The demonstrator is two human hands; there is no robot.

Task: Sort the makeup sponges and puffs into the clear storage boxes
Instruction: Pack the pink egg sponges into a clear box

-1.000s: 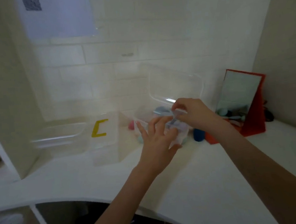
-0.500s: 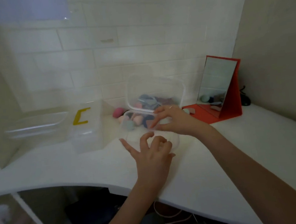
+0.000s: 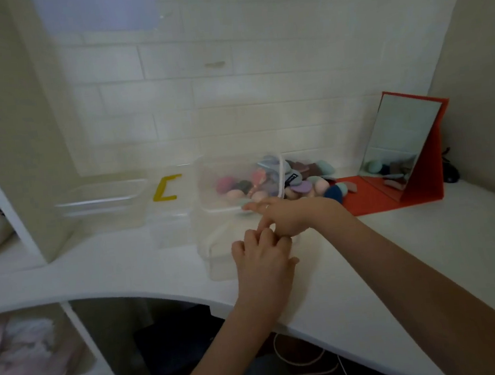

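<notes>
— Starting at the left, we have an open clear tub (image 3: 103, 205) near the shelf upright, and just beside it a second clear box with a yellow clasp (image 3: 166, 188). Both look unfilled, though the plastic is hard to read.

— Agreed. Next comes the clear box (image 3: 215, 244) nearest us on the white counter (image 3: 398, 263), with its lid (image 3: 236, 182) standing tilted up behind it. We see the coloured sponges and puffs (image 3: 309, 186) partly through that lid; they lie heaped on the counter behind the box, reaching toward the red folding mirror (image 3: 403, 154). None seems to be inside a box yet.

— Our left hand (image 3: 262, 261) has its fingers curled at the near rim of the box. We cannot tell whether it grips the rim or only rests against it.

— And our right hand (image 3: 285, 214) reaches across the opening, forefinger straight toward the lid's lower edge, the other fingers bent. It carries no sponge that we can see; whether it touches the lid is unclear.

— So what could go wrong?

— If we let that lid go, we judge it may drop shut over the box, or tip back into the heap and scatter light sponges toward the mirror.

— And the box is light. Pushing the lid with a loose left hand could slide it along the counter.
</notes>
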